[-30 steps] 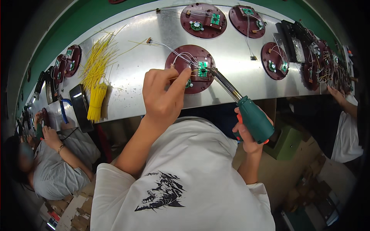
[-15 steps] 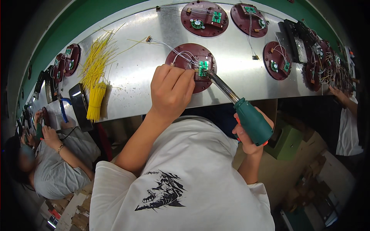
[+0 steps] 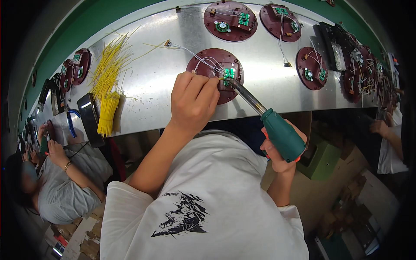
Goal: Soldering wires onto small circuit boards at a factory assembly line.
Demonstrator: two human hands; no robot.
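My right hand [image 3: 281, 149] is wrapped round the green handle of a soldering iron [image 3: 282, 135]. Its metal tip touches or hovers just over the lower right part of a small green circuit board [image 3: 229, 73]. That board sits on a round dark-red plate [image 3: 225, 96] in front of me, with white wires [image 3: 190, 51] running off to the upper left. Closed at the board's left edge, my left hand [image 3: 193, 102] pinches a thin yellowish wire, mostly hidden by the fingers.
A bundle of yellow wires [image 3: 108, 113] lies left on the metal table [image 3: 149, 99], beside a black case [image 3: 89, 113] and blue-handled pliers [image 3: 71, 122]. More dark-red plates [image 3: 228, 32] lie at the back and right. Co-workers' hands [image 3: 56, 151] show at both sides.
The soldering iron has shifted slightly left and its tip a little lower on the board. My left hand has barely moved. At far right, a co-worker's hand has drawn back from the table edge.
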